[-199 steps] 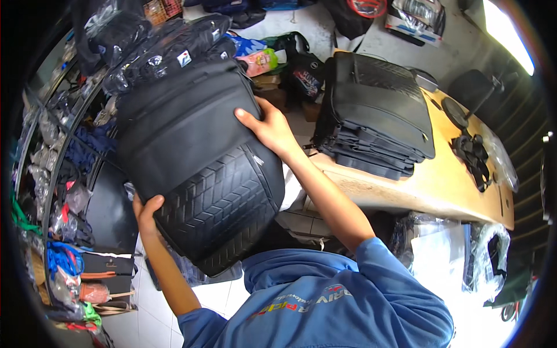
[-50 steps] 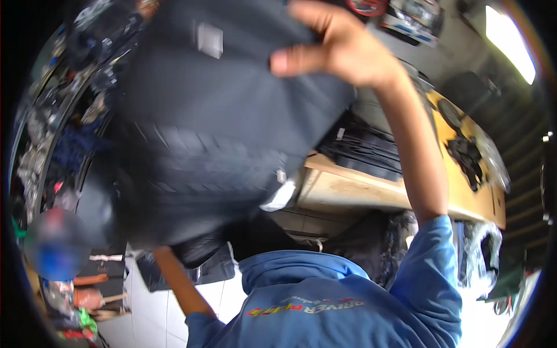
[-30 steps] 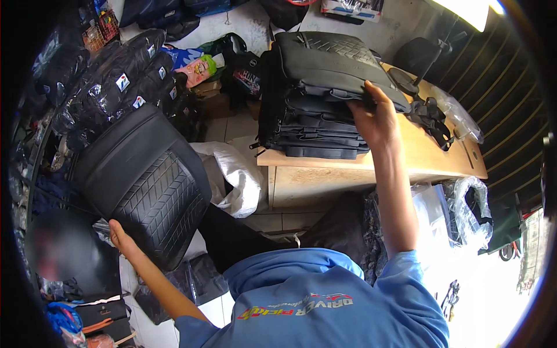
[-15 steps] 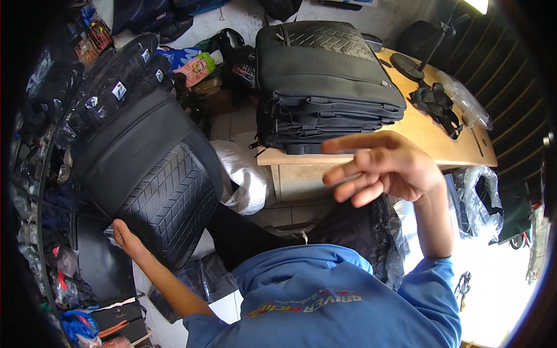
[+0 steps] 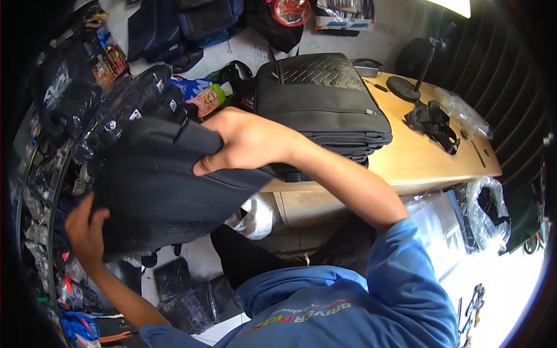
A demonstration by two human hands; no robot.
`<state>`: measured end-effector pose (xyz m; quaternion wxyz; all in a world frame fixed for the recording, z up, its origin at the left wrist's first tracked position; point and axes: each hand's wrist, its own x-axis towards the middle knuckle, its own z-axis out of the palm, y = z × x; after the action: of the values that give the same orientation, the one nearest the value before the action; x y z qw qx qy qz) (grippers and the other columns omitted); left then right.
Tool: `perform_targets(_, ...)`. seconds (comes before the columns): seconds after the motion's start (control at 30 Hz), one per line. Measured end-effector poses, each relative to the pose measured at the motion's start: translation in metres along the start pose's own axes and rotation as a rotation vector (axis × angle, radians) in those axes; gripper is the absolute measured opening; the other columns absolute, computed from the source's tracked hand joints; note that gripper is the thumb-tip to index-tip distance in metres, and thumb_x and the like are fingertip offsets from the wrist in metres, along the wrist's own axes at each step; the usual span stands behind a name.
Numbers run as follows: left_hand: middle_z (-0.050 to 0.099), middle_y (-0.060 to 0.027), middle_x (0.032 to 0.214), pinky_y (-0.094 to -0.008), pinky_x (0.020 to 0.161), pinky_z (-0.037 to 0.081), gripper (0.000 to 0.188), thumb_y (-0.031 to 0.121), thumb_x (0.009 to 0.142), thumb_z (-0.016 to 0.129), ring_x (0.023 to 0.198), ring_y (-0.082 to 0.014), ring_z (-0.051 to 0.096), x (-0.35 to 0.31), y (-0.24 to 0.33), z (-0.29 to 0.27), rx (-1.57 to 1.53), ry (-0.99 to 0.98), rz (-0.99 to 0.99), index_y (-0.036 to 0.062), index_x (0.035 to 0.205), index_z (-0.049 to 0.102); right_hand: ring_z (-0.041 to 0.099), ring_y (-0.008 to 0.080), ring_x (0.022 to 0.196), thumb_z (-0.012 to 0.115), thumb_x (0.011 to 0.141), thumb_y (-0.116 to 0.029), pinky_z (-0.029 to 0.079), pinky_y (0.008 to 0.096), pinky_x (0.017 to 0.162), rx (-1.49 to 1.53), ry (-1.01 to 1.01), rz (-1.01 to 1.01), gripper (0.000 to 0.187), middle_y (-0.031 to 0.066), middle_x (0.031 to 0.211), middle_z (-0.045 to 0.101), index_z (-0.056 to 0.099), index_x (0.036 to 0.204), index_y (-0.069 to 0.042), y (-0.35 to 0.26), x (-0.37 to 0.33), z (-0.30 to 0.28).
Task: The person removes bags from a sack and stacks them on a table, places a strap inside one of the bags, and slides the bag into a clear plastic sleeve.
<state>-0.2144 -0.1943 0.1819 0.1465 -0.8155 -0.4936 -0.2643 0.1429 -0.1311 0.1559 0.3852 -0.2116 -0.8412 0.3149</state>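
Right hand point(image 5: 239, 142) pinches black bag point(image 5: 162, 185) by its edge near table edge point(image 5: 293, 186); left grip point(image 5: 87, 231) unclear.

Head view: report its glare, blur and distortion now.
Head view, upper right: the glowing white lamp is burnt out; lower right, a patch is washed out white. Head view, left of centre: the soft black bag-like piece looks smeared along its lower edge. Head view, right side: the dark ribbed wall bows toward the black rim.
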Motion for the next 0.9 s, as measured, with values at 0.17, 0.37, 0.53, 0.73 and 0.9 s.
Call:
perform_targets(0.17, 0.055, -0.0146, 0.12, -0.0365, 0.094, 0.041, 0.033, 0.011, 0.087, 0.061, 0.109, -0.0295, 0.053, 0.052, 0.04, 0.016, 0.327, 0.898, 0.137, -0.0005, 0.117, 0.056, 0.063, 0.0164, 0.068, 0.074, 0.07, -0.016, 0.049, 0.0286, 0.059, 0.243, 0.518, 0.486, 0.026, 0.01, 0.07, 0.066, 0.065, 0.087, 0.003, -0.059, -0.026, -0.031)
perform_targets(0.37, 0.049, -0.0203, 0.118, -0.0414, 0.084, 0.046, 0.067, 0.048, 0.09, 0.049, 0.104, -0.0286, 0.053, 0.121, 0.106, 0.12, -1.744, 0.158, -0.314, -0.0014, 0.133, 0.033, 0.059, 0.0188, 0.096, 0.06, 0.086, -0.014, 0.046, 0.0341, 0.088, 0.964, 0.98, -0.138, 0.026, 0.0111, 0.104, 0.061, 0.056, 0.106, 0.003, -0.021, -0.061, -0.072)
perform_targets(0.53, 0.056, -0.0172, 0.114, -0.0336, 0.083, 0.048, 0.052, 0.028, 0.087, 0.059, 0.098, -0.0219, 0.058, 0.204, 0.186, 0.154, -1.981, 0.179, 0.026, -0.0024, 0.126, 0.043, 0.052, 0.0223, 0.11, 0.054, 0.091, -0.019, 0.039, 0.0378, 0.098, 0.793, 1.18, -0.141, 0.032, 0.0112, 0.115, 0.057, 0.052, 0.114, 0.002, 0.001, -0.087, -0.078)
perform_targets(0.73, 0.06, -0.0207, 0.109, -0.0306, 0.084, 0.048, 0.053, 0.008, 0.082, 0.063, 0.099, -0.0232, 0.059, 0.224, 0.177, 0.187, -1.682, 0.012, -0.364, -0.009, 0.127, 0.042, 0.06, 0.0162, 0.086, 0.058, 0.088, -0.032, 0.05, 0.029, 0.065, 0.811, 1.286, 0.183, 0.041, 0.0081, 0.103, 0.061, 0.051, 0.12, -0.007, -0.009, -0.143, -0.107)
perform_targets(0.9, 0.054, -0.0257, 0.12, -0.0288, 0.091, 0.042, 0.058, 0.02, 0.082, 0.064, 0.107, -0.0226, 0.056, 0.203, 0.151, 0.247, -1.057, -0.196, -0.23, -0.0112, 0.126, 0.043, 0.054, 0.0063, 0.055, 0.063, 0.079, -0.013, 0.039, 0.0178, 0.042, -0.035, 1.018, 0.704, 0.043, 0.0064, 0.08, 0.063, 0.056, 0.12, -0.001, 0.025, -0.187, -0.12)
